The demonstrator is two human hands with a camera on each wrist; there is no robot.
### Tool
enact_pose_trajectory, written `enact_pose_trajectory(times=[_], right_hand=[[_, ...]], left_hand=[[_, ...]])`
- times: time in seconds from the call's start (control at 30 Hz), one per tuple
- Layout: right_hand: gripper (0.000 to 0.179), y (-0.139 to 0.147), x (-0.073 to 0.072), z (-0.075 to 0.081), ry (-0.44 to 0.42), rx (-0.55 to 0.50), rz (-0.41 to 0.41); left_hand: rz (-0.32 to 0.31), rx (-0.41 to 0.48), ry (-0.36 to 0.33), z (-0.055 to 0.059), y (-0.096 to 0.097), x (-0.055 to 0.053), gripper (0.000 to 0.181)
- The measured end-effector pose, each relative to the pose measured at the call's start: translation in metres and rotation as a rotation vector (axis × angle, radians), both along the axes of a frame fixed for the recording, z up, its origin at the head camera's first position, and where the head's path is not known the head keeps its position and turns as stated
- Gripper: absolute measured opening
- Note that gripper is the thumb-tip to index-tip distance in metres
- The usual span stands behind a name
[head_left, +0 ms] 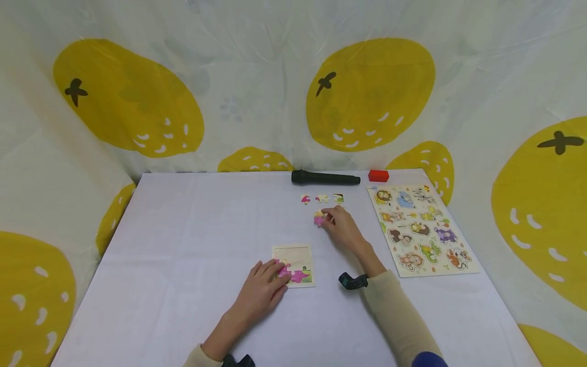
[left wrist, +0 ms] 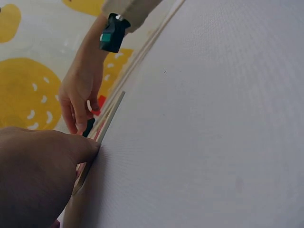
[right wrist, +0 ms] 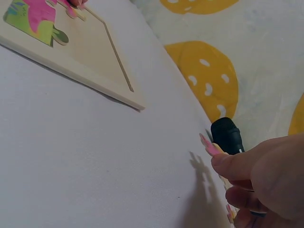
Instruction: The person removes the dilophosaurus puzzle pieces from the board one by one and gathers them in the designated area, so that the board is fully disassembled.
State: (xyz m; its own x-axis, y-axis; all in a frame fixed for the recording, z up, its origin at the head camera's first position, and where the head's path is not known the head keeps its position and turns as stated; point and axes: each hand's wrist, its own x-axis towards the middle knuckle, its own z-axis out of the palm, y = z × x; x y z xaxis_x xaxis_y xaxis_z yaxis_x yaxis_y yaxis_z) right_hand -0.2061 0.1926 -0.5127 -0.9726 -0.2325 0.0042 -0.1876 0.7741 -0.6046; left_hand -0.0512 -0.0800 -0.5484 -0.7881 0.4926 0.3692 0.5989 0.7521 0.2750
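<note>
My right hand (head_left: 343, 232) pinches a pink and yellow jigsaw piece (head_left: 319, 219) between thumb and fingertips. In the right wrist view that piece (right wrist: 210, 145) casts a shadow on the white cloth. A small square wooden puzzle tray (head_left: 295, 256) lies nearer to me, its lower part filled with joined pink and green pieces (head_left: 300, 277); bare wood shows above them. My left hand (head_left: 259, 290) rests over the tray's left side, fingers extended onto the pieces and thumb at the near edge. The hand hides the tray's lower left corner.
Loose jigsaw pieces (head_left: 323, 198) lie in a row beyond my right hand. Behind them are a black microphone (head_left: 325, 178) and a red block (head_left: 378, 176) near the table's far edge. A large animal puzzle board (head_left: 424, 239) lies to the right.
</note>
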Motion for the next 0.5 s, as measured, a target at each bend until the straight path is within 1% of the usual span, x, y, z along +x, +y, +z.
enact_pose_trajectory(times=[0.17,0.23,0.5], right_hand=[[0.039,0.003,-0.01,-0.001,-0.017,0.039,-0.02],[0.039,0.004,-0.013,-0.003,-0.01,0.059,-0.029],[0.039,0.005,-0.019,-0.005,-0.009,0.101,-0.067]], left_hand=[[0.005,-0.008,-0.012,-0.001,-0.001,0.0,0.029],[0.002,-0.005,-0.013,0.0,-0.001,0.0,0.029],[-0.002,0.002,-0.021,0.001,-0.002,0.001,0.029]])
